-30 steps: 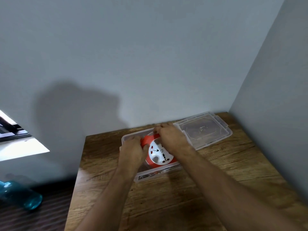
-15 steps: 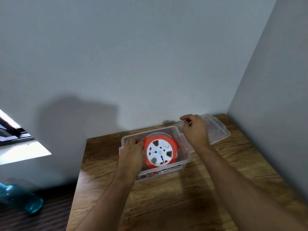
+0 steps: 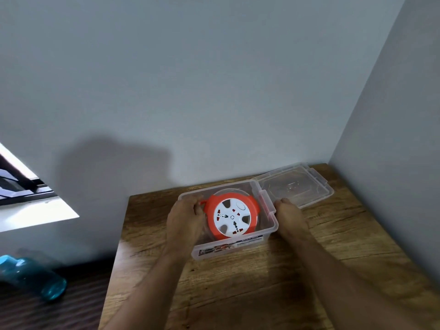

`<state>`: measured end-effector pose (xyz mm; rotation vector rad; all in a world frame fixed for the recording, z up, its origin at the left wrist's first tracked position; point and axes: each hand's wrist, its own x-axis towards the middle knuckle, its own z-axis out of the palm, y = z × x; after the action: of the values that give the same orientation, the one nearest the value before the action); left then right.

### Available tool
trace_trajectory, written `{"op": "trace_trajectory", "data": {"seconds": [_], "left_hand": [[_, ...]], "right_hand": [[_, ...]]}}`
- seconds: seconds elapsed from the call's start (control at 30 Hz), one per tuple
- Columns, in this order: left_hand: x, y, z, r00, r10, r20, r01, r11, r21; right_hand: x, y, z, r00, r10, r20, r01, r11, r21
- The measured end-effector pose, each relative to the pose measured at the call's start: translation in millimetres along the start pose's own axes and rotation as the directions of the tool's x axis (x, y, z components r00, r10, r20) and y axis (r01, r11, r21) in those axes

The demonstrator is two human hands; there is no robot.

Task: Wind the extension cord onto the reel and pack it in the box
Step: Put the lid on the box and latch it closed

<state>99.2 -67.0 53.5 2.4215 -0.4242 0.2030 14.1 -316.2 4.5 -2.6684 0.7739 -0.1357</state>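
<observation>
An orange extension cord reel with a white socket face lies flat inside the clear plastic box on the wooden table. My left hand curls over the box's left wall, its fingertips inside beside the reel's orange edge. My right hand holds the box's right wall by the side latch, fingers curled. The box's clear lid lies apart on the table behind and to the right of the box. The wound cord is mostly hidden under the reel's rim.
Grey walls close off the table at the back and the right. A blue bottle lies on the dark floor to the left, below a window. The table's left edge drops off near the box.
My right hand left the reel, reached toward the lid, then came back to the box's right wall. The reel now lies settled in the box. My left hand stayed at the box's left side.
</observation>
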Motion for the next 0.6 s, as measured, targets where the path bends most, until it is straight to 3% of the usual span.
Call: {"op": "trace_trajectory", "data": {"seconds": [0.23, 0.43, 0.53, 0.6], "left_hand": [[-5, -3, 1, 0.997, 0.029, 0.076, -0.027, 0.999, -0.021], [-5, -6, 1, 0.997, 0.037, 0.066, -0.031, 0.995, -0.096], [-4, -7, -6, 0.999, -0.046, -0.017, 0.04, 0.966, -0.254], [-5, -10, -10, 0.979, -0.168, -0.118, 0.106, 0.907, -0.408]], "right_hand": [[19, -21, -43, 0.942, 0.017, -0.335, 0.061, 0.974, 0.22], [2, -72, -92, 0.865, -0.009, -0.501, 0.219, 0.906, 0.362], [-21, -95, -120, 0.781, 0.049, -0.623, 0.328, 0.817, 0.474], [-35, -103, -132, 0.77, 0.103, -0.629, 0.424, 0.655, 0.625]]}}
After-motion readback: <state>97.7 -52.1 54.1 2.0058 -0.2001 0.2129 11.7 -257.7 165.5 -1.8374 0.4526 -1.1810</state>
